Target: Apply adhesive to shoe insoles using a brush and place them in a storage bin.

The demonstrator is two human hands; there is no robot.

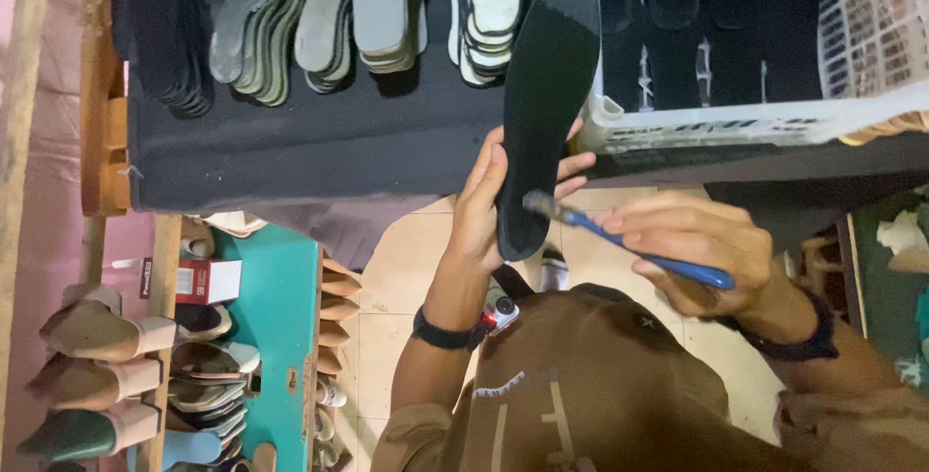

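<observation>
My left hand grips a long black shoe insole by its lower end and holds it upright in front of me. My right hand holds a blue-handled brush; its bristle head touches the insole's lower part, just beside my left fingers. A black band sits on my left wrist, and a dark band on my right.
A black-covered table carries stacks of grey, white and black insoles. A white plastic basket with dark insoles stands at the right. At the lower left, a teal shelf and rows of shoes. Tiled floor lies below.
</observation>
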